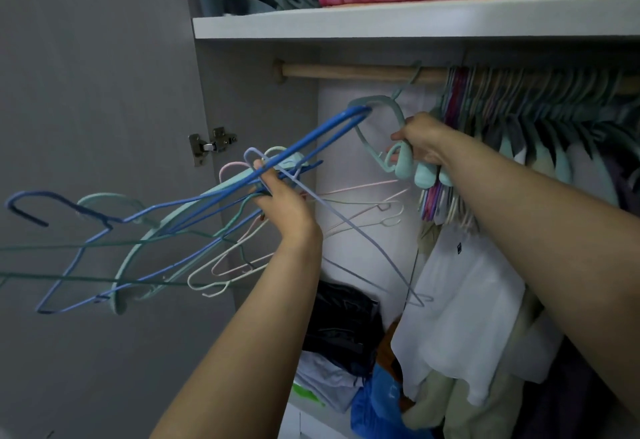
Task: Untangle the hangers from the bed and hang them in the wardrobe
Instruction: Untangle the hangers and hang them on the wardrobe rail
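Observation:
My left hand (280, 196) grips a tangled bundle of hangers (149, 230) in blue, teal, pink and white, fanning out to the left in front of the open wardrobe. My right hand (420, 145) is shut on a pale teal plastic hanger (379, 126) whose hook (414, 74) sits over the wooden rail (346, 71). One blue hanger's end (360, 114) from the bundle pokes through that teal hanger's loop.
The rail's right part is packed with hangers and clothes (536, 109). A white shelf (381, 22) above carries folded pink bedding. The grey wardrobe door (86, 92) stands open at left. Bags and folded clothes (346, 352) lie on the wardrobe floor.

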`<state>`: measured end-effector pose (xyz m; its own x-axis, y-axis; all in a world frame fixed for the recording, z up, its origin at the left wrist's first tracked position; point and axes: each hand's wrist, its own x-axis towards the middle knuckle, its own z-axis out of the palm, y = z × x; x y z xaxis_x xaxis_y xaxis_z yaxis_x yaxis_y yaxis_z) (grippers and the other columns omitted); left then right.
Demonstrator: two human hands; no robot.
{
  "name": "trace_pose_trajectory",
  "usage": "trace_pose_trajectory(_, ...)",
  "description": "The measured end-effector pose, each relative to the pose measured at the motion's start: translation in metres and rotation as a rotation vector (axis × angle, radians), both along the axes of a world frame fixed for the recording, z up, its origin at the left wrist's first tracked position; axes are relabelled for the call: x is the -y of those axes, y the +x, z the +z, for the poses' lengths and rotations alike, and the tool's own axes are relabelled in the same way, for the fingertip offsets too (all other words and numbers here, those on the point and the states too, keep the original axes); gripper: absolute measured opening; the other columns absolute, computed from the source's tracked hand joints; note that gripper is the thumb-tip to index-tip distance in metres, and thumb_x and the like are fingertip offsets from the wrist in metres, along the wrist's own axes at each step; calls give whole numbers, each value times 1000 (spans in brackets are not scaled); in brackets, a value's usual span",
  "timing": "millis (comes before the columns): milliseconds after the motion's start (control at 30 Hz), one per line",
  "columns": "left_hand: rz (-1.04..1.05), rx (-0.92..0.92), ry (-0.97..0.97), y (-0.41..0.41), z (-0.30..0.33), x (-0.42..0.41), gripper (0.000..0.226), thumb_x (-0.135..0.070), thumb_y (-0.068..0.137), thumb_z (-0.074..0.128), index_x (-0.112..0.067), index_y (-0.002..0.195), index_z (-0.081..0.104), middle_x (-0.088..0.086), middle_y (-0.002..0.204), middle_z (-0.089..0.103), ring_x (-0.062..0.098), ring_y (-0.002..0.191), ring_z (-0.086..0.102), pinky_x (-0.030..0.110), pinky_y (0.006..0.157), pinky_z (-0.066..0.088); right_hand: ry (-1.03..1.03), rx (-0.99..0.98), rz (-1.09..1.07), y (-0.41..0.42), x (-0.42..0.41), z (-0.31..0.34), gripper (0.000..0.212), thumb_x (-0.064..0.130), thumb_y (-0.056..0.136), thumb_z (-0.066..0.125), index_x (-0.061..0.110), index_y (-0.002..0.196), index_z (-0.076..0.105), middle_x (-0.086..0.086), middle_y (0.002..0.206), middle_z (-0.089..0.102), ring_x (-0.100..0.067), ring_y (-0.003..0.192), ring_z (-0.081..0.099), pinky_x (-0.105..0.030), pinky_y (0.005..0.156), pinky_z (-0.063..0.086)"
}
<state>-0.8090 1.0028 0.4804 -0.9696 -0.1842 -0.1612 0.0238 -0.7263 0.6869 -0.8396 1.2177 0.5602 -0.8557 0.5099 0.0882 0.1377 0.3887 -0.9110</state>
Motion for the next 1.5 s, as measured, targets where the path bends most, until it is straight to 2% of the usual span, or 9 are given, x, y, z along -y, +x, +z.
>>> trace_pose_trajectory(267, 75, 46, -70, -4, -39, 17, 67, -63, 89, 48, -17, 136, 35, 10, 140, 47, 26, 123, 51, 45, 106, 41, 604, 147, -173, 11, 17, -16, 60, 9, 94, 41, 13, 150, 19, -21, 136, 46, -37, 120, 50, -36, 97, 42)
trace_pose_trajectory(433, 70, 111, -86, -2, -51, 22, 71, -61, 91, 45, -14, 142, 31, 12, 144, 42, 29, 126, 47, 48, 107, 39, 834, 353, -271, 25, 18, -15, 42, 13, 95, 38, -7, 132, 44, -26, 135, 47, -41, 124, 45, -43, 101, 39)
trace_pose_trajectory(533, 53, 113, -75, -1, -51, 22, 76, -64, 90, 43, -14, 145, 26, 12, 147, 39, 30, 126, 47, 48, 106, 39, 868, 625, -306, 30, 28, -5, 74, 32, 90, 57, 1, 147, 22, -21, 153, 23, -33, 142, 23, -37, 115, 22)
trace_pose_trajectory(667, 6, 105, -64, 1, -50, 22, 83, -64, 91, 42, -15, 151, 15, 8, 150, 35, 28, 125, 48, 46, 105, 43, 884, 635, -332, 39, 37, 1, 74, 17, 92, 58, 2, 149, 14, -15, 158, 8, -28, 145, 15, -35, 117, 19)
trace_pose_trajectory(767, -7, 94, -65, 3, -55, 23, 72, -59, 94, 41, -14, 147, 21, 3, 133, 39, 22, 103, 48, 40, 94, 48, 881, 333, -372, 54, 52, -11, 75, 1, 87, 53, 6, 150, 14, -10, 159, -8, -32, 146, 7, -40, 117, 21)
trace_pose_trajectory(900, -47, 123, -45, 6, -69, 28, 73, -58, 95, 40, -13, 149, 19, 8, 141, 38, 19, 95, 49, 37, 88, 46, 1265, -80, -24, 66, 73, -45, 43, 28, 94, 48, 20, 136, 46, -9, 153, 25, -32, 140, 23, -45, 112, 21)
trace_pose_trajectory(1067, -114, 47, 81, 1, -92, 40, 67, -63, 94, 35, -21, 145, 35, 4, 146, 42, 21, 115, 51, 35, 84, 45, 989, 582, 606, 67, 76, -111, 55, 61, 93, 39, 19, 121, 58, -9, 117, 62, -26, 107, 57, -35, 91, 44)
trace_pose_trajectory(1300, -238, -75, 287, 3, -125, 65, 36, -53, 89, 41, -27, 81, 65, -1, 78, 56, 18, 73, 49, 39, 79, 37, 1190, 327, 463, 58, 66, -155, 39, 51, 98, 35, 24, 91, 62, 0, 93, 66, -22, 88, 58, -30, 67, 36)
trace_pose_trajectory(1500, -283, 85, 294, 4, -159, 81, 46, -46, 57, 71, -34, 98, 55, 1, 96, 54, 22, 78, 53, 42, 80, 46, 1320, 274, 426, 51, 59, -164, 40, 51, 98, 36, 22, 96, 64, -4, 96, 67, -24, 92, 59, -30, 68, 38)
